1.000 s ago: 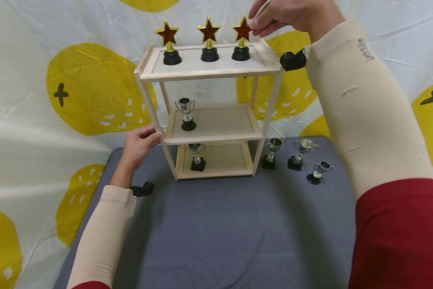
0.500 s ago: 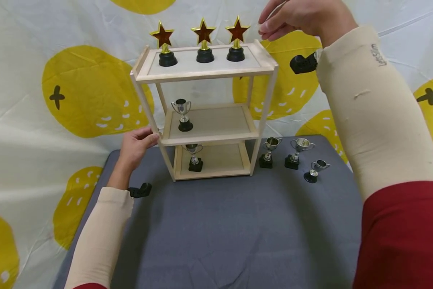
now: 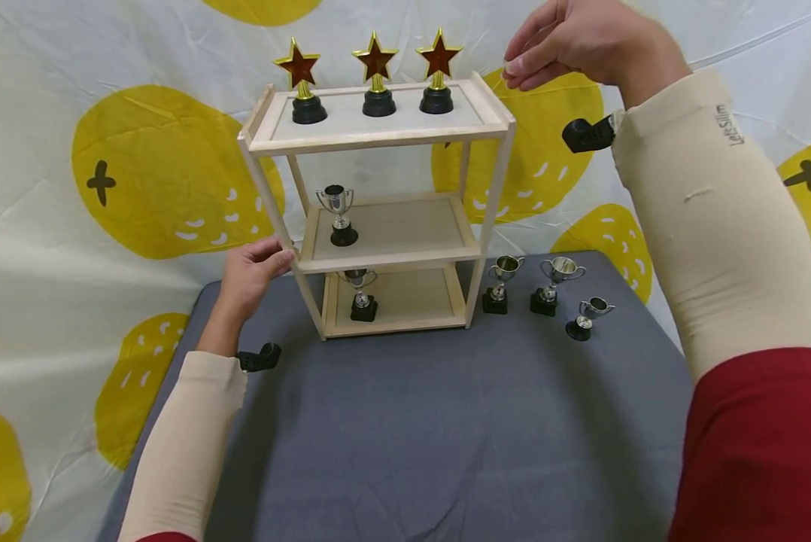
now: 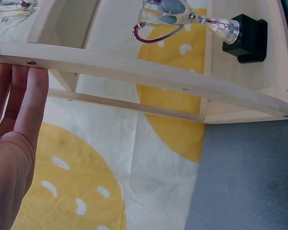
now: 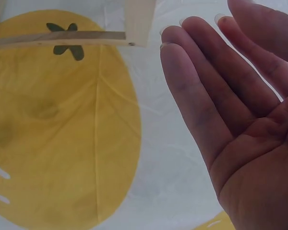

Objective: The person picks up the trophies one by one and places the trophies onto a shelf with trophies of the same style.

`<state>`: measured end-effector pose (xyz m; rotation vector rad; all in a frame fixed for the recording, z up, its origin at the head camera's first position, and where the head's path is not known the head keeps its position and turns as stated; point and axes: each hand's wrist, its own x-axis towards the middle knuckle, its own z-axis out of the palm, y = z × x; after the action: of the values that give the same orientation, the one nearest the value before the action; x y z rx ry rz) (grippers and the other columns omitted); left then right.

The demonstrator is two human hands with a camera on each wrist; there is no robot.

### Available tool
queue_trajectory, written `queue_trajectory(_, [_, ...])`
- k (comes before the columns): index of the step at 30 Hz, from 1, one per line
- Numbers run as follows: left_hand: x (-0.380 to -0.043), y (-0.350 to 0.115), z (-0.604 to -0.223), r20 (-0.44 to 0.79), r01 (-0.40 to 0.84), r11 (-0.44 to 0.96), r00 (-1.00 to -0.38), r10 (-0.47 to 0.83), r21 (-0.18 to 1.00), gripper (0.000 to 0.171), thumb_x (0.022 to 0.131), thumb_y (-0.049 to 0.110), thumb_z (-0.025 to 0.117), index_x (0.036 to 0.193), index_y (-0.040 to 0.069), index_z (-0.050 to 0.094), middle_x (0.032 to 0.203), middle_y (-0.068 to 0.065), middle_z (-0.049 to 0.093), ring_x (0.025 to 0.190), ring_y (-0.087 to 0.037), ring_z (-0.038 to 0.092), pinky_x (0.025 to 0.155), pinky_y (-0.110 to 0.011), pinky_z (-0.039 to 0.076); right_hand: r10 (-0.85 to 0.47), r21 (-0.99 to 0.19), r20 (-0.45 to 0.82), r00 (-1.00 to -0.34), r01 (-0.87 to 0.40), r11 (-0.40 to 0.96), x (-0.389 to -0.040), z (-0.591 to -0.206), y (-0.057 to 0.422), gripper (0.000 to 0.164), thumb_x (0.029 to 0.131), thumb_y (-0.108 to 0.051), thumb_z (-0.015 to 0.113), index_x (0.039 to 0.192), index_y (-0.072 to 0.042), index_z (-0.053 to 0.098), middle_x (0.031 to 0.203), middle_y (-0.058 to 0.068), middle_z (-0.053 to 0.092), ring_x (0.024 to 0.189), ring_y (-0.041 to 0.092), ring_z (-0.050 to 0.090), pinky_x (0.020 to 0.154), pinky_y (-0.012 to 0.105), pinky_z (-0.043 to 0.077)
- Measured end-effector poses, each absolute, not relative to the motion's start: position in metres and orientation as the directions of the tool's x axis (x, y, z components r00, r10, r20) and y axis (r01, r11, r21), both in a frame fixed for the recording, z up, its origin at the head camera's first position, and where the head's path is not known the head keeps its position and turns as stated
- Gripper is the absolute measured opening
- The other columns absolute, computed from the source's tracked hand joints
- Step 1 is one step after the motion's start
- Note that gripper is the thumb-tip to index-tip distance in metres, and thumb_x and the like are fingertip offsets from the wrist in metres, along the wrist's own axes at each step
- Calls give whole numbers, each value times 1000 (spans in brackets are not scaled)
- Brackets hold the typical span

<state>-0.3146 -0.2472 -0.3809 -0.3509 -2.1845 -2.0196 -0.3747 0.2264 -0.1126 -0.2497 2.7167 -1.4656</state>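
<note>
A light wooden three-tier shelf (image 3: pixel 392 263) stands at the back of the table. My left hand (image 3: pixel 246 278) holds its left front post (image 4: pixel 110 64) near the middle tier, thumb in front and fingertips behind the wood. My right hand (image 3: pixel 575 49) is in the air to the right of the top tier, holding nothing, its fingers relaxed in the right wrist view. Three star trophies stand in a row on the top: a left one (image 3: pixel 297 71), a middle one (image 3: pixel 376 68) and a right one (image 3: pixel 438 64). One silver cup trophy (image 3: pixel 338 207) is on the middle tier, another (image 3: pixel 362 297) on the bottom.
Right of the shelf, three more cup trophies stand on the grey-covered table (image 3: pixel 405 421): one (image 3: pixel 499 290) beside the right post, one (image 3: pixel 548 290) in the middle and a smaller one (image 3: pixel 584 320) nearer the front. A white cloth with yellow shapes (image 3: pixel 175 169) hangs behind.
My right hand has moved away from the right star trophy, rightward and slightly down. The left hand keeps its place on the post. The whole scene has shifted slightly left in view.
</note>
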Motion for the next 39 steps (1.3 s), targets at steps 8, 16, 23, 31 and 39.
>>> queue_trajectory(8, [-314,-248,-382,253,259,84,-965,70,962,45,98,8,71,135,-15,61,98,14,74,92,-1,72,83,-16,61,-212,-806,49,-976,-164,569,-375,-125,238,28,88,-19,80,113,-7,75,97,-9,77,83,7,78,77,16,62])
queue_trajectory(16, [-315,-248,-381,261,265,59,-963,67,963,43,97,6,72,134,-14,63,97,13,75,91,-2,73,83,-17,61,-200,-762,59,-978,-174,623,-367,-135,250,32,89,-23,81,115,-4,75,94,-10,77,83,7,77,75,14,61])
queue_trajectory(23, [-315,-249,-382,263,266,40,-963,61,963,37,97,5,72,131,-9,68,97,12,75,91,-3,73,82,-17,62,-220,-728,66,-973,-198,657,-360,-147,256,34,91,-22,81,117,-2,74,93,-11,78,84,7,75,76,13,61])
queue_trajectory(31, [-313,-251,-381,261,263,48,-964,59,963,41,97,5,71,134,-13,63,99,13,74,91,-2,72,81,-17,62,-237,-669,78,-968,-227,708,-351,-167,267,38,91,-25,82,119,-1,74,93,-14,78,85,5,74,76,8,56])
queue_trajectory(39, [-312,-251,-381,262,265,55,-963,61,963,44,98,6,71,135,-14,62,100,13,74,91,-2,73,82,-17,62,-249,-616,87,-965,-248,748,-341,-188,277,37,93,-28,80,121,-4,74,94,-14,78,92,9,70,81,14,49])
